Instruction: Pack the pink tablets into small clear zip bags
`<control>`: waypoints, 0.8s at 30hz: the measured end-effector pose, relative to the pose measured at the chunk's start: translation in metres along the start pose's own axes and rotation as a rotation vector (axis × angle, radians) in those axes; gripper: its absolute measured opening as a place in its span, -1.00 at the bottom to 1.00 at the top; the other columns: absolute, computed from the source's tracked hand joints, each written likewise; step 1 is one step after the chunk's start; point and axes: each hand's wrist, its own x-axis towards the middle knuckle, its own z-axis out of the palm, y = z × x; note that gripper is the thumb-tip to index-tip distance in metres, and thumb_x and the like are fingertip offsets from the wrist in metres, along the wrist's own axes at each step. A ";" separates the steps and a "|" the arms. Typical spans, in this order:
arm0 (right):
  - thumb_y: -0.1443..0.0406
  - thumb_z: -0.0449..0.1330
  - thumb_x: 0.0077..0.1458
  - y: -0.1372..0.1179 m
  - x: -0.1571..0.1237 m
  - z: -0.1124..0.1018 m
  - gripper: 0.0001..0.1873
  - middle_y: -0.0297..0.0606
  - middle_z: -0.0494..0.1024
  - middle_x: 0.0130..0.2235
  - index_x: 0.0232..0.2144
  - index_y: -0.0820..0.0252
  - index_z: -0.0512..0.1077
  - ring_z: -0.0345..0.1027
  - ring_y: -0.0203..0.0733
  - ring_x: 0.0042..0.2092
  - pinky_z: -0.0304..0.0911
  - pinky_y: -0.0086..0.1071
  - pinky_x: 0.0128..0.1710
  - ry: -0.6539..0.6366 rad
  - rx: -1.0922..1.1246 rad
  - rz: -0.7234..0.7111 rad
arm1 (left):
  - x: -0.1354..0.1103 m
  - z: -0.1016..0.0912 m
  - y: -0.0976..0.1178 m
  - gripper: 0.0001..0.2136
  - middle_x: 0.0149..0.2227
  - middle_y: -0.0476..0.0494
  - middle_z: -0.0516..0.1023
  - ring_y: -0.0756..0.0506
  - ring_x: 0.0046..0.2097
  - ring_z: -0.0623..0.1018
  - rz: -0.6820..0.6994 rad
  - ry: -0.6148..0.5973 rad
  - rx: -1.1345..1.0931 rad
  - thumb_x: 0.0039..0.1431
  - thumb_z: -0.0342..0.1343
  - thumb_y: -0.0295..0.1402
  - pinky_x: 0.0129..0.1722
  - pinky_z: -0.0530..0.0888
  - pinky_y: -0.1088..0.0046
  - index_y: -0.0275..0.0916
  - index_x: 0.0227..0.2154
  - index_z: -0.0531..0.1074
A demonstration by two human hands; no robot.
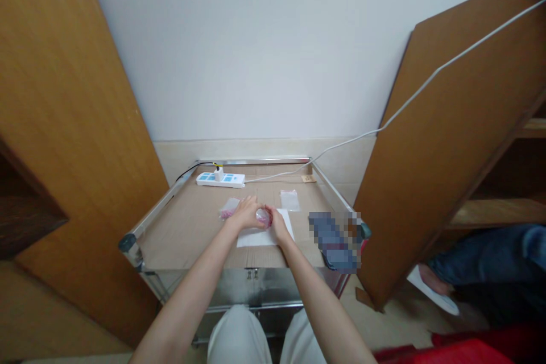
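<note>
Between my two hands is a small clear round container with pink or red bits showing in it. My left hand curves against its left side, with the thumb along the near edge. From the right, my right hand wraps round the same container. Under the hands lies a white sheet of paper. A clear plastic bag with pink bits rests just left of my left hand, partly covered by it. Beyond my right hand is a flat clear bag; what it contains, if anything, I cannot make out.
The cardboard-lined cart top has raised metal rails. A white power strip sits at the back, its white cable running right. A dark, blurred-out item lies at right. Wooden panels flank the cart; a person's foot shows at lower right.
</note>
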 end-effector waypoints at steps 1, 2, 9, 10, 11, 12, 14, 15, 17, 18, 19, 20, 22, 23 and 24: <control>0.15 -0.18 0.03 -0.001 -0.001 -0.001 -0.57 -0.22 0.43 -0.17 -0.26 0.21 0.38 0.25 -0.22 -0.11 0.06 -0.30 -0.07 -0.003 -0.020 -0.015 | 0.001 -0.001 0.001 -0.47 -0.24 -0.12 0.27 -0.20 -0.12 0.27 -0.005 -0.013 0.004 -0.36 0.14 -0.03 -0.16 0.22 0.31 -0.08 -0.21 0.35; 0.17 -0.17 0.03 -0.002 -0.002 -0.001 -0.59 -0.22 0.43 -0.16 -0.26 0.21 0.38 0.24 -0.22 -0.11 0.04 -0.29 -0.06 -0.003 -0.039 -0.031 | 0.002 -0.002 0.001 -0.47 -0.24 -0.12 0.27 -0.20 -0.12 0.27 -0.009 -0.024 0.005 -0.37 0.14 -0.02 -0.17 0.22 0.31 -0.08 -0.22 0.36; 0.19 -0.15 0.03 -0.010 -0.005 -0.001 -0.62 -0.24 0.43 -0.16 -0.25 0.18 0.38 0.22 -0.22 -0.10 0.01 -0.28 -0.05 -0.003 -0.067 -0.027 | 0.003 -0.003 0.000 -0.44 -0.24 -0.13 0.28 -0.21 -0.11 0.28 -0.008 -0.042 0.001 -0.39 0.14 -0.02 -0.16 0.23 0.31 -0.08 -0.20 0.35; 0.18 -0.15 0.03 -0.011 -0.006 -0.001 -0.62 -0.24 0.44 -0.18 -0.26 0.18 0.39 0.23 -0.21 -0.10 0.03 -0.29 -0.06 0.004 -0.059 -0.011 | 0.003 -0.003 0.000 -0.43 -0.24 -0.13 0.28 -0.21 -0.11 0.27 -0.012 -0.048 0.006 -0.40 0.15 -0.02 -0.16 0.23 0.31 -0.08 -0.20 0.35; 0.17 -0.14 0.03 -0.012 -0.006 0.000 -0.62 -0.24 0.45 -0.19 -0.27 0.18 0.39 0.23 -0.20 -0.10 0.04 -0.29 -0.07 0.008 -0.052 0.003 | 0.003 -0.004 0.000 -0.43 -0.23 -0.13 0.28 -0.21 -0.10 0.27 -0.016 -0.055 0.013 -0.41 0.15 -0.02 -0.15 0.23 0.30 -0.08 -0.20 0.35; 0.15 -0.13 0.02 -0.013 -0.006 0.000 -0.61 -0.23 0.45 -0.20 -0.27 0.18 0.39 0.23 -0.20 -0.10 0.05 -0.30 -0.08 0.011 -0.045 0.014 | 0.004 -0.005 0.000 -0.43 -0.23 -0.13 0.29 -0.22 -0.10 0.27 -0.018 -0.062 0.021 -0.42 0.16 -0.03 -0.15 0.23 0.30 -0.08 -0.20 0.35; 0.14 -0.13 0.01 -0.015 -0.007 0.000 -0.60 -0.23 0.46 -0.21 -0.26 0.19 0.39 0.24 -0.19 -0.10 0.07 -0.31 -0.10 0.010 -0.040 0.023 | 0.005 -0.007 0.001 -0.43 -0.22 -0.14 0.29 -0.22 -0.10 0.28 -0.014 -0.076 0.040 -0.43 0.16 -0.03 -0.15 0.23 0.29 -0.08 -0.21 0.36; 0.13 -0.13 0.01 -0.016 -0.007 0.000 -0.59 -0.23 0.46 -0.22 -0.26 0.19 0.39 0.24 -0.19 -0.11 0.08 -0.32 -0.11 0.009 -0.041 0.022 | 0.005 -0.008 0.001 -0.43 -0.21 -0.14 0.29 -0.22 -0.10 0.28 -0.007 -0.083 0.050 -0.43 0.15 -0.02 -0.16 0.24 0.29 -0.08 -0.22 0.36; 0.12 -0.14 0.02 -0.016 -0.007 0.000 -0.58 -0.23 0.46 -0.22 -0.27 0.19 0.39 0.25 -0.20 -0.12 0.08 -0.33 -0.11 0.003 -0.050 0.017 | 0.008 -0.010 0.001 -0.43 -0.21 -0.16 0.31 -0.22 -0.11 0.29 0.008 -0.096 0.073 -0.43 0.14 -0.01 -0.17 0.25 0.29 -0.10 -0.23 0.37; 0.12 -0.15 0.02 -0.016 -0.006 0.000 -0.58 -0.23 0.46 -0.22 -0.27 0.20 0.39 0.26 -0.20 -0.12 0.08 -0.32 -0.11 -0.001 -0.056 0.013 | 0.010 -0.011 0.002 -0.43 -0.22 -0.17 0.31 -0.22 -0.11 0.29 0.012 -0.105 0.085 -0.44 0.14 0.00 -0.18 0.26 0.29 -0.11 -0.24 0.38; 0.12 -0.16 0.02 -0.016 -0.006 0.000 -0.57 -0.23 0.46 -0.22 -0.27 0.20 0.39 0.26 -0.21 -0.13 0.08 -0.32 -0.11 -0.006 -0.062 0.007 | 0.012 -0.012 0.002 -0.43 -0.22 -0.18 0.32 -0.23 -0.12 0.30 0.014 -0.114 0.095 -0.45 0.14 0.00 -0.19 0.26 0.29 -0.12 -0.26 0.39; 0.13 -0.16 0.02 -0.017 -0.006 0.000 -0.57 -0.23 0.46 -0.22 -0.26 0.20 0.39 0.26 -0.21 -0.13 0.07 -0.32 -0.10 -0.012 -0.068 0.000 | 0.014 -0.013 0.003 -0.43 -0.22 -0.18 0.33 -0.23 -0.12 0.30 0.014 -0.123 0.104 -0.48 0.15 0.00 -0.20 0.27 0.29 -0.13 -0.27 0.40; 0.13 -0.17 0.03 -0.018 -0.007 0.000 -0.57 -0.23 0.46 -0.21 -0.25 0.20 0.39 0.26 -0.21 -0.12 0.06 -0.31 -0.09 -0.027 -0.082 -0.016 | 0.018 -0.015 0.004 -0.42 -0.23 -0.19 0.35 -0.23 -0.13 0.31 0.017 -0.142 0.116 -0.52 0.16 -0.01 -0.20 0.27 0.30 -0.14 -0.30 0.42; 0.13 -0.17 0.03 -0.019 -0.007 0.000 -0.57 -0.24 0.46 -0.20 -0.25 0.20 0.38 0.25 -0.20 -0.12 0.06 -0.31 -0.09 -0.034 -0.091 -0.024 | 0.019 -0.016 0.005 -0.42 -0.23 -0.19 0.35 -0.23 -0.13 0.31 0.023 -0.149 0.124 -0.53 0.17 -0.02 -0.20 0.27 0.31 -0.15 -0.30 0.42; 0.13 -0.17 0.03 -0.020 -0.008 0.000 -0.57 -0.24 0.45 -0.20 -0.24 0.20 0.38 0.25 -0.20 -0.12 0.05 -0.31 -0.08 -0.040 -0.101 -0.032 | 0.021 -0.017 0.006 -0.43 -0.23 -0.19 0.36 -0.23 -0.14 0.32 0.031 -0.154 0.133 -0.54 0.17 -0.02 -0.21 0.28 0.32 -0.15 -0.31 0.43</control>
